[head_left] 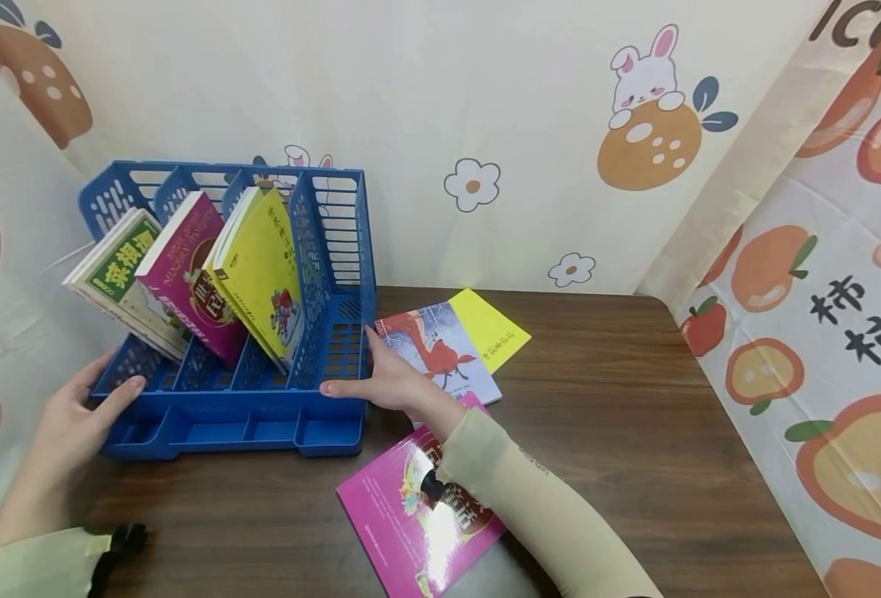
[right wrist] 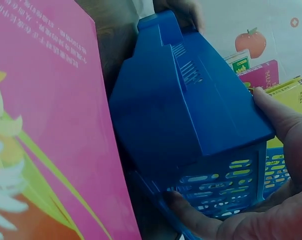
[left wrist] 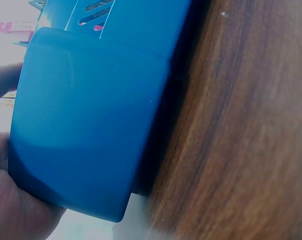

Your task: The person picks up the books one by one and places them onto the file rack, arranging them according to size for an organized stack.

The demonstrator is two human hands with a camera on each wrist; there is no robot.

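A blue plastic book rack [head_left: 238,403] stands on the left of the table, with upright dividers and a low compartmented front. My left hand [head_left: 70,428] grips its left front corner, thumb over the top edge. At the right front corner my right hand [head_left: 391,378] holds on, its thumb on top and fingers against the slotted side wall [right wrist: 226,185]. Three slots hold leaning books: a green-and-white one [head_left: 129,274], a magenta one [head_left: 197,282] and yellow ones [head_left: 264,274]. The rightmost slot [head_left: 345,332] has no book in it.
Right of the rack lie a book with a red deer-like animal [head_left: 436,349] and a yellow book [head_left: 488,328] partly under it. A glossy magenta book [head_left: 403,515] lies nearer, partly under the right sleeve [head_left: 530,490]. A printed curtain [head_left: 425,124] hangs behind the wooden table [head_left: 634,415].
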